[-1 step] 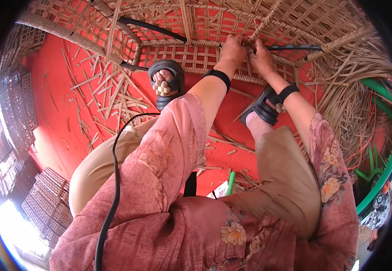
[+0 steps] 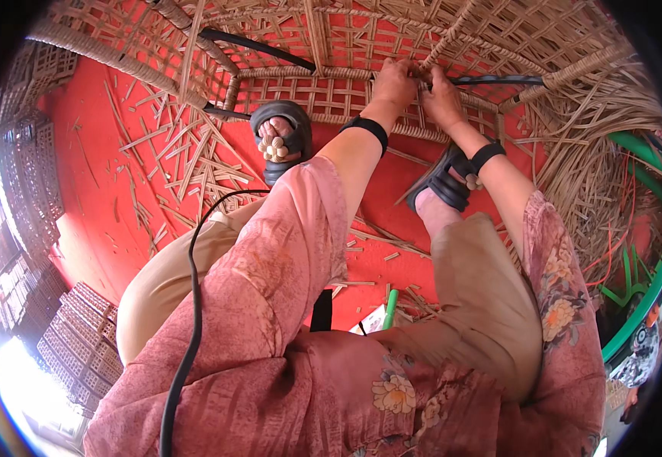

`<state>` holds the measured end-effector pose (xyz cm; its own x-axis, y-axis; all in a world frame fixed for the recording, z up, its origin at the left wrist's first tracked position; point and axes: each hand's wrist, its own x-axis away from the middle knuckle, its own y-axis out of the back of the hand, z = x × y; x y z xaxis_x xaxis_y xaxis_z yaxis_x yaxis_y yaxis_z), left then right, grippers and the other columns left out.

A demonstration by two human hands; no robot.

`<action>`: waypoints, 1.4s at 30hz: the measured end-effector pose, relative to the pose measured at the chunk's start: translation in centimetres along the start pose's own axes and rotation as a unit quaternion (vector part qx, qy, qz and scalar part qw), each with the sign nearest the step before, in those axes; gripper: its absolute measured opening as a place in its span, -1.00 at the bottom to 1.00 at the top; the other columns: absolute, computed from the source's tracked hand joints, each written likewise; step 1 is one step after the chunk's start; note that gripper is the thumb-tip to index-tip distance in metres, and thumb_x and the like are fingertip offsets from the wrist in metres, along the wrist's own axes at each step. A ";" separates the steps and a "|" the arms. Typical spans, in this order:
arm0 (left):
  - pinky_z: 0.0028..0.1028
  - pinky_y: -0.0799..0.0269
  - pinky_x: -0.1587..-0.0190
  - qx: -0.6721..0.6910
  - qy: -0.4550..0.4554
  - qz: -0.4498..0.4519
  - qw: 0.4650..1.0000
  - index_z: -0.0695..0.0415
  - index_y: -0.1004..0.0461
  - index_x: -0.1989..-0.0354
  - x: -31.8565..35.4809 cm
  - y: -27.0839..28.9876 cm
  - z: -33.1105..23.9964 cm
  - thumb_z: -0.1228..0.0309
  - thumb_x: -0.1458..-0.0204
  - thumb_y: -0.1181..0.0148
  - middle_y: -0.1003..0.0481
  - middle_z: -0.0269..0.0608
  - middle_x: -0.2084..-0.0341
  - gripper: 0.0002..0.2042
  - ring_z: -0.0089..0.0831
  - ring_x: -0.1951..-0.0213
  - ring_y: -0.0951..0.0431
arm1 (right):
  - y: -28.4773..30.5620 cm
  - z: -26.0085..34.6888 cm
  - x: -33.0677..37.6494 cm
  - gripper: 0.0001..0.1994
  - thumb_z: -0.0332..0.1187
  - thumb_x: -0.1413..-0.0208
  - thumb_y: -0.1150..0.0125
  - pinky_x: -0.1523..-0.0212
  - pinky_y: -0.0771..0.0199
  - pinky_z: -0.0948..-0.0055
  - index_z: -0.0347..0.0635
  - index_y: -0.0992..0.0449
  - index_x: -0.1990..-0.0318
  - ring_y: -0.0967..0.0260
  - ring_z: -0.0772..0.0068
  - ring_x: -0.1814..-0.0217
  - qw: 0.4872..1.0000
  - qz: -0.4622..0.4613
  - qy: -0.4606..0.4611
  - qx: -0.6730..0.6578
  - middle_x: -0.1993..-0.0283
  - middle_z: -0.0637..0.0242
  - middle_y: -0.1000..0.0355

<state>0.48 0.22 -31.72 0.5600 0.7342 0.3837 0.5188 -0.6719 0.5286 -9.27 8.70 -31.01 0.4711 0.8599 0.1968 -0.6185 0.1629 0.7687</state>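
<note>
A large woven wicker frame (image 2: 300, 72), with an open lattice and cord-wrapped edges, spans the upper part of the view. Both of my hands meet where a wrapped upright (image 2: 450, 34) joins its lower rail. My left hand (image 2: 395, 84) is closed with bent fingers over the rail, just left of the joint. Close beside it, my right hand (image 2: 440, 99) pinches at the joint from the right. Any thin strip between the fingertips is too small to make out. Dark bars (image 2: 258, 50) cross the frame to either side.
Cut cane pieces (image 2: 186, 152) litter the red floor covering (image 2: 87, 175) at left. A heap of long loose strips (image 2: 590, 133) lies at right, beside green tubing (image 2: 643, 152). My sandalled feet (image 2: 279, 141) stand close to the frame. Woven panels (image 2: 79, 343) are at far left.
</note>
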 end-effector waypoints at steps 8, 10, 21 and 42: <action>-0.20 -0.34 -0.02 -0.048 -0.057 -0.006 0.997 0.06 -0.41 0.09 0.4 0.6 0.5 0.50 0.07 -0.04 -0.43 0.01 0.13 -0.70 -0.03 0.03 -0.39 | -0.2 -1.0 -0.9 -0.51 -0.45 0.13 -0.04 -0.11 -0.25 0.20 -0.19 -0.22 -0.07 -0.25 -0.05 -0.15 0.986 0.070 -0.005 -0.152 -0.03 0.02 -0.38; -0.20 -0.36 0.00 -0.065 -0.034 -0.009 0.997 0.04 -0.38 0.05 1.6 0.0 -0.7 0.50 0.06 -0.04 -0.43 -0.02 0.12 -0.67 -0.02 0.03 -0.40 | 0.6 -1.6 -0.7 -0.51 -0.44 0.13 -0.05 -0.10 -0.26 0.19 -0.19 -0.25 -0.06 -0.26 -0.05 -0.14 0.987 0.076 -0.002 -0.143 -0.02 0.00 -0.39; -0.17 -0.36 0.03 -0.086 -0.119 -0.032 0.989 -0.12 -0.37 -0.05 1.5 1.3 2.2 0.35 0.01 -0.08 -0.45 -0.06 0.13 -0.62 -0.09 0.03 -0.42 | 1.0 0.1 -0.6 -0.55 -0.51 0.07 0.02 -0.09 -0.28 0.19 -0.25 -0.24 -0.08 -0.30 0.00 -0.12 0.986 0.084 -0.040 -0.141 -0.04 -0.01 -0.37; -0.40 -0.40 0.35 -0.365 -0.170 0.160 0.902 0.02 -0.58 0.42 12.3 -1.3 -6.2 0.34 0.13 -0.11 -0.56 -0.25 0.45 -0.86 -0.37 0.30 -0.57 | -2.1 -2.2 -1.6 -0.74 -0.42 0.11 -0.25 0.22 -0.46 0.31 -0.17 -0.50 0.19 -0.50 0.26 0.22 0.984 0.006 -0.034 -0.177 0.29 0.13 -0.52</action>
<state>2.66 10.75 -22.96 0.8354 0.3594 0.4159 -0.1970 -0.5105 0.8370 -10.09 8.01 -34.29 0.4955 0.8307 0.2538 -0.7989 0.3211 0.5085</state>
